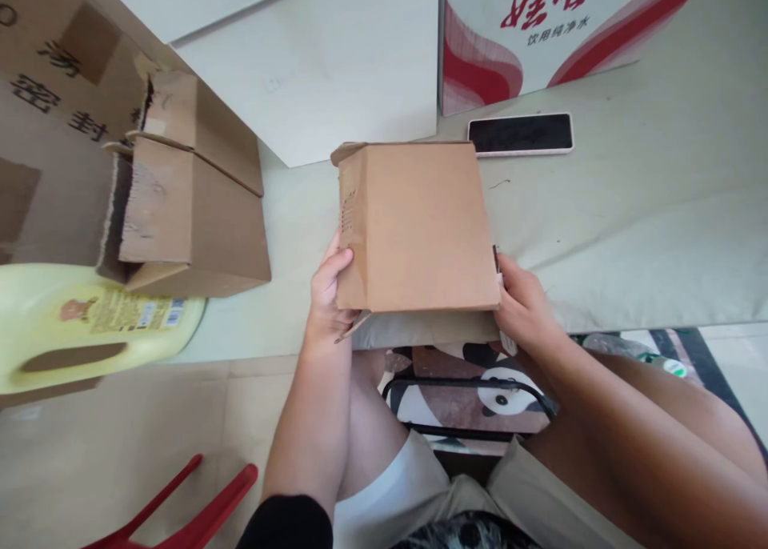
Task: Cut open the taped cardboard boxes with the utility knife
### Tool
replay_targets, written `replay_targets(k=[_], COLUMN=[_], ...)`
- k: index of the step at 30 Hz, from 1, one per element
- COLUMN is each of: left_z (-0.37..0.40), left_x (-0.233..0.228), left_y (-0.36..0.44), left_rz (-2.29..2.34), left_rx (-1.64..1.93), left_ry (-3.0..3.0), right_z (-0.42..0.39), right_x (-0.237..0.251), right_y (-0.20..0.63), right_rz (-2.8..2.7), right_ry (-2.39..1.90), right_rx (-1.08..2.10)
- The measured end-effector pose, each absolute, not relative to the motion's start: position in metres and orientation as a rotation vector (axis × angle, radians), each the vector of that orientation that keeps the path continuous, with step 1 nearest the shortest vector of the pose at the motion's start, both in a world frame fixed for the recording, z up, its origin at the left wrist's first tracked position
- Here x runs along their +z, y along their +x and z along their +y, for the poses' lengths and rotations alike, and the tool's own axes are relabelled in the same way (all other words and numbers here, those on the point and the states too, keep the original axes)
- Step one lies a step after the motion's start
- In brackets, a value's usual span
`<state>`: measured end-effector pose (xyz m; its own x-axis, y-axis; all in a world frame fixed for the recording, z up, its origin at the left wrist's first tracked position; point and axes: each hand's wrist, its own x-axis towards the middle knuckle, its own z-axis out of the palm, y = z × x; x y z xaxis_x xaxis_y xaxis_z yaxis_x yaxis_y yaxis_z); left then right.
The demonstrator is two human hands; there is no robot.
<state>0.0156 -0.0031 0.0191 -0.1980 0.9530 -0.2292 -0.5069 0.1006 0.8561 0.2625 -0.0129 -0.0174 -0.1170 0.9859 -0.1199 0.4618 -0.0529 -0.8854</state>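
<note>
A brown cardboard box [423, 229] is held over the front edge of the pale green surface, its broad plain face toward me. My left hand [332, 289] grips its left side, thumb on the narrow side face and fingers hidden behind. A loose flap hangs at the lower left corner. On the right edge, my right hand [523, 299] is closed around a slim white object [508, 342] with a dark part by the box edge; most of it is covered by the fingers, so its kind is unclear.
Torn-edged cardboard boxes [225, 237] and a yellow jug [90, 325] stand left. Behind are a white box [336, 77], a red-and-white carton [540, 37] and a phone [521, 134]. Below lie a red stool [198, 509], a panda-print mat [444, 405] and a clear bottle [630, 349].
</note>
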Motion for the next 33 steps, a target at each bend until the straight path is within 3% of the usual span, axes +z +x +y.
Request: replay_targets(k=[15, 22, 26, 33], left_z=[0.006, -0.012, -0.016, -0.011], left_x=[0.000, -0.024, -0.030, -0.023], left_y=[0.004, 0.023, 0.041, 0.064], left_rz=[1.125, 1.089, 1.317, 1.651], left_rx=[1.603, 1.263, 0.872, 0.566], left_ry=[0.646, 1.213, 1.596, 1.888], right_z=[-0.015, -0.015, -0.016, -0.016], right_x=[-0.026, -0.023, -0.026, -0.030], right_y=[0.263, 0.261, 0.261, 0.261], right_rz=[-1.468, -1.577, -1.538, -1.507], right_ry=[-1.598, -1.542, -1.494, -1.517], right_rx=[1.228, 1.216, 1.251, 1.182])
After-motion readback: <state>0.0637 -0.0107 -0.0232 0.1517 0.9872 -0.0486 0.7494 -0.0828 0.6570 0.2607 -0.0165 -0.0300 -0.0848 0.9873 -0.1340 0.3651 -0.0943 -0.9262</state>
